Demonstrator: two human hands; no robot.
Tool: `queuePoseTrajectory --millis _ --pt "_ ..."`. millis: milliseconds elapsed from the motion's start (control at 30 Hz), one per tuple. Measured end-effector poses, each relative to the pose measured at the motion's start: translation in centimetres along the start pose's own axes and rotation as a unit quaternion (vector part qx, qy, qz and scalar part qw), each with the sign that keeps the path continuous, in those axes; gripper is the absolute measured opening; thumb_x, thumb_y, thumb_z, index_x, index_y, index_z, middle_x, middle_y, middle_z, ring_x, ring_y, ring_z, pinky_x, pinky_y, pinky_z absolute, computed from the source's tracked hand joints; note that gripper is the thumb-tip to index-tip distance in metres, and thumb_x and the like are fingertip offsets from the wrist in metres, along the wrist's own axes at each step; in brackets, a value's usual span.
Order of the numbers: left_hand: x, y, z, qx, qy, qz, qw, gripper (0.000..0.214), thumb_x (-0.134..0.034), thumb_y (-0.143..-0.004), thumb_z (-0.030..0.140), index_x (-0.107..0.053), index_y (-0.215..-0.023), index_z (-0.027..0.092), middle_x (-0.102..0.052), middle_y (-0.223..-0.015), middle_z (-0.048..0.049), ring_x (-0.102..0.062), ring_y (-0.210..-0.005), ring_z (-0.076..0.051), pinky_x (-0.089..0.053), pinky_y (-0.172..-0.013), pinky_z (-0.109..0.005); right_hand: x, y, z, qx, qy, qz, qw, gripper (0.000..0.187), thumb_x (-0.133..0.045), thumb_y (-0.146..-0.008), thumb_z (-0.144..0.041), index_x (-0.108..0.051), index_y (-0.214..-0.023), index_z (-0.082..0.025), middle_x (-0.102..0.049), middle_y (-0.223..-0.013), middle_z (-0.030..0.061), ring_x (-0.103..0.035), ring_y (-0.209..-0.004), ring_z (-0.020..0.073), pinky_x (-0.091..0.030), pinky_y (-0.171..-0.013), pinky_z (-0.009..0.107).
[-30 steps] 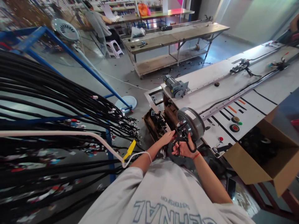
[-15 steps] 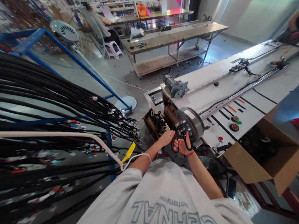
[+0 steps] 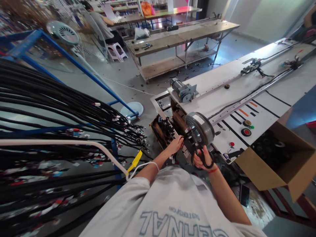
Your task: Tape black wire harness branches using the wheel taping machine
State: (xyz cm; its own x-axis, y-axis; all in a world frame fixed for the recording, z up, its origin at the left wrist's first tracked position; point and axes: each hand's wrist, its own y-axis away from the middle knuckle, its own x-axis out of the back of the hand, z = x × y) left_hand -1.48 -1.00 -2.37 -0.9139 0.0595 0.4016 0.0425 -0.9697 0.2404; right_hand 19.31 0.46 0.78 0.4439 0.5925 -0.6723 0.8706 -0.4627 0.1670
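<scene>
White workbench (image 3: 214, 102), with a grey drum (image 3: 208, 131) at its near end; the drum's pale label (image 3: 198, 119) is too small to read. Small print on the shirt (image 3: 177, 194) seems to read SISTERSFOR; larger outlined letters run partly out of view. Right hand (image 3: 203, 158): closed around the handles of black scissors (image 3: 204, 163), just below the drum, thumb raised. Left hand (image 3: 175, 145): reaching forward, fingers together beside the drum; whether they grip anything cannot be told.

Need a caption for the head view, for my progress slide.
Right hand holding black-handled scissors beside a round gray drum at the white table's end, left hand close by.
</scene>
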Motion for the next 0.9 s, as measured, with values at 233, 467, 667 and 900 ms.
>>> queuePoseTrajectory --millis 233,467,667,900 --pt "-1.3 -0.3 2.5 0.001 -0.178 0.094 0.979 0.029 -0.053 -0.094 0.035 -0.056 -0.117 0.018 -0.064 -0.117 -0.0113 -0.06 -0.107 -0.025 -0.041 -0.092 -0.032 5.7 6.4 -4.6 0.098 0.278 0.472 0.831 0.057 -0.042 -0.079 -0.076 -0.046 -0.057 -0.024 -0.046 -0.045 0.0001 -0.046 -0.04 0.0153 -0.04 -0.047 0.03" --pt "-2.5 -0.7 3.0 0.062 -0.211 0.097 0.971 0.023 -0.047 -0.097 0.032 -0.054 -0.115 0.018 -0.066 -0.106 -0.0125 -0.063 -0.1 -0.025 -0.043 -0.082 -0.03 10.7 6.6 -3.9 -0.126 0.483 0.557 0.664 0.034 -0.055 -0.078 -0.052 -0.055 -0.06 -0.023 -0.056 -0.052 0.0058 -0.061 -0.063 0.027 -0.047 -0.065 0.037" --pt "-1.4 -1.9 1.4 0.024 -0.065 0.009 0.998 0.029 -0.045 -0.096 0.039 -0.057 -0.083 0.017 -0.059 -0.064 -0.001 -0.056 -0.061 -0.016 -0.043 -0.064 -0.026 12.7 3.3 -4.8 -0.154 0.562 0.553 0.596 0.021 -0.063 -0.074 -0.038 -0.063 -0.073 -0.017 -0.063 -0.07 0.014 -0.064 -0.081 0.0325 -0.048 -0.075 0.04" --pt "-0.7 0.2 -1.4 0.04 0.122 -0.042 0.991 0.05 -0.042 -0.09 0.061 -0.06 -0.083 0.014 -0.062 -0.066 -0.0012 -0.056 -0.062 -0.014 -0.046 -0.062 -0.025 14.1 4.3 -6.5 -0.003 0.555 0.656 0.512 0.054 -0.059 -0.078 -0.038 -0.054 -0.123 -0.008 -0.052 -0.131 0.0244 -0.044 -0.127 0.0342 -0.035 -0.105 0.047"
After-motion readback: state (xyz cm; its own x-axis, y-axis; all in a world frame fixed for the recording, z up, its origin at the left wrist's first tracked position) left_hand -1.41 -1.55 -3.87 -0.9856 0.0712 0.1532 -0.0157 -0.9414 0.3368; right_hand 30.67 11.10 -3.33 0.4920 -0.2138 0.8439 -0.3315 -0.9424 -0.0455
